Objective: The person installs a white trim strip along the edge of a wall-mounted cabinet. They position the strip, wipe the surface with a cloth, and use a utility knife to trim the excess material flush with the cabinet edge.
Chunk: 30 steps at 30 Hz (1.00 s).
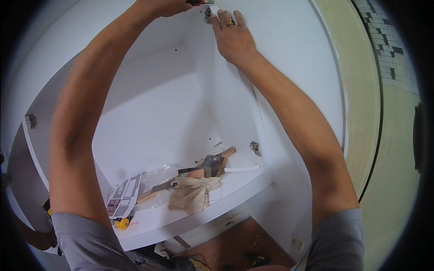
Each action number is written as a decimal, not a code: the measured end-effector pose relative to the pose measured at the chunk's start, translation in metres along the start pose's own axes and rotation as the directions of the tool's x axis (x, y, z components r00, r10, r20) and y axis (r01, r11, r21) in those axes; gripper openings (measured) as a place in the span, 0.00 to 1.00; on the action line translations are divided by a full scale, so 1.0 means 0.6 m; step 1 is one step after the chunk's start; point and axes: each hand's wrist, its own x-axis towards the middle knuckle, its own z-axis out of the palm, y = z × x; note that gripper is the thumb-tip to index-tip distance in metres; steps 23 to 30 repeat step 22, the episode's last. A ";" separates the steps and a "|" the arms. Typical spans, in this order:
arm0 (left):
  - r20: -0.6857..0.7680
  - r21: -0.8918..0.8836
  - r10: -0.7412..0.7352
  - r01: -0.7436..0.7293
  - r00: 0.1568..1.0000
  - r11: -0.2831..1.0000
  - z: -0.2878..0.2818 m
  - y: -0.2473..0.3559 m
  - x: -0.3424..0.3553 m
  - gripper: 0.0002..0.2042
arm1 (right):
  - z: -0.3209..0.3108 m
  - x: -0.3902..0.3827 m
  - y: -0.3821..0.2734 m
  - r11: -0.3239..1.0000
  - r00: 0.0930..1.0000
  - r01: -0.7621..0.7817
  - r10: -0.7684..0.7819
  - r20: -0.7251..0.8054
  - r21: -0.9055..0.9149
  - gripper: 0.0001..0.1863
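Observation:
Both my arms reach up to the top of a white cabinet. At the upper edge of the picture, my left hand is closed around a tool with a red-and-black handle; a thin metal part sticks out to its right, too small to name. My right hand rests with fingers stretched against the front edge of the right side panel, a ring on one finger. Just left of its fingertips is a metal hinge plate. A narrow white piece shows between the tool and these fingers.
On the cabinet's bottom shelf lie a stained rag, a printed sheet, a yellow tape measure, clear plastic film and several wood-handled tools. Another hinge plate is lower right. A person's arm shows at lower left.

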 end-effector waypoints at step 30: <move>-0.049 0.010 0.025 -0.025 0.998 1.000 0.013 0.009 -0.001 0.17 | -0.006 0.000 -0.006 0.999 0.995 0.030 -0.026 0.099 -0.041 0.31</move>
